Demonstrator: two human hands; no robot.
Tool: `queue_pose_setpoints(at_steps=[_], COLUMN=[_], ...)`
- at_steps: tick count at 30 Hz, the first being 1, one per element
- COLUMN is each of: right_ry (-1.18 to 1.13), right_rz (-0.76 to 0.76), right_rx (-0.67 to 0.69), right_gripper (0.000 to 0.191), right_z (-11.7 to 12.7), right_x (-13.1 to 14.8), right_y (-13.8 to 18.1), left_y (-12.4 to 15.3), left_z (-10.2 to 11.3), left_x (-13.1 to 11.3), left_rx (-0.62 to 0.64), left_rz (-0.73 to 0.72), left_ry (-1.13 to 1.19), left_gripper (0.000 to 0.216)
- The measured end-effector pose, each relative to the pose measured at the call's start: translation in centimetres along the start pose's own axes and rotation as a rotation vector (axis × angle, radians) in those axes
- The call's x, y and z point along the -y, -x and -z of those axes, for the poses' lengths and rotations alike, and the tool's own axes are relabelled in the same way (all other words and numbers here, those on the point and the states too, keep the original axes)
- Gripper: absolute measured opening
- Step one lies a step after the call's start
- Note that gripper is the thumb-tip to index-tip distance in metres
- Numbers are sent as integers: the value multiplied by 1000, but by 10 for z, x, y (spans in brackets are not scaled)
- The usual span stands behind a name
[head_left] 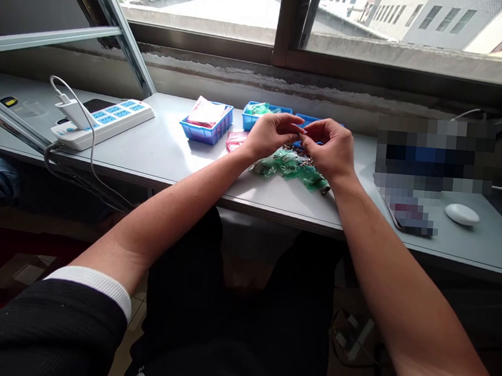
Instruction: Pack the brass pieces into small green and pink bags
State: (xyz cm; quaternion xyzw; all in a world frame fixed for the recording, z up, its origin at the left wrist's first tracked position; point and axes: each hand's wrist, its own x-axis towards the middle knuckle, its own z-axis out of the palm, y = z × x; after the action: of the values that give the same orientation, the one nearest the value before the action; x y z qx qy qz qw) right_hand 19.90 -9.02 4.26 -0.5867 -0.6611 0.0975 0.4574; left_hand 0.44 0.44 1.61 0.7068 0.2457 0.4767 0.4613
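My left hand [269, 132] and my right hand [331, 148] meet above the grey table [158, 152], fingertips pinched together on something tiny that I cannot make out. Directly under them lies a heap of small green transparent bags [288, 166] with small dark parts beside it. Behind the hands stand three blue trays: one with red-and-white packets [207, 128], one with green bags [261, 112], and one mostly hidden by my hands [309, 121]. A pink packet [235, 140] lies flat next to my left wrist.
A white power strip [104, 121] with a plugged-in charger and cable sits at the left. A white mouse [461, 214] lies at the right, beside a blurred-out area. A window frame and sill run behind the table. My legs are under the table edge.
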Motion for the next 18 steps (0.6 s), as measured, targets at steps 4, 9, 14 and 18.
queue_pose_setpoints(at_steps=[4, 9, 14, 18], right_ry=[-21, 62, -31, -43], right_rz=[50, 116, 218, 252], right_rx=[37, -20, -167, -148], right_gripper=[33, 27, 17, 24], right_z=[0, -2, -8, -11], right_x=[0, -2, -13, -19], right_y=[1, 0, -5, -6], left_y=[-2, -4, 1, 4], left_z=[1, 3, 5, 2], left_x=[3, 10, 4, 1], left_rx=[-19, -26, 48, 84], left_rz=[-2, -38, -82, -31], left_ry=[-4, -31, -80, -65], left_gripper=[69, 77, 48, 32])
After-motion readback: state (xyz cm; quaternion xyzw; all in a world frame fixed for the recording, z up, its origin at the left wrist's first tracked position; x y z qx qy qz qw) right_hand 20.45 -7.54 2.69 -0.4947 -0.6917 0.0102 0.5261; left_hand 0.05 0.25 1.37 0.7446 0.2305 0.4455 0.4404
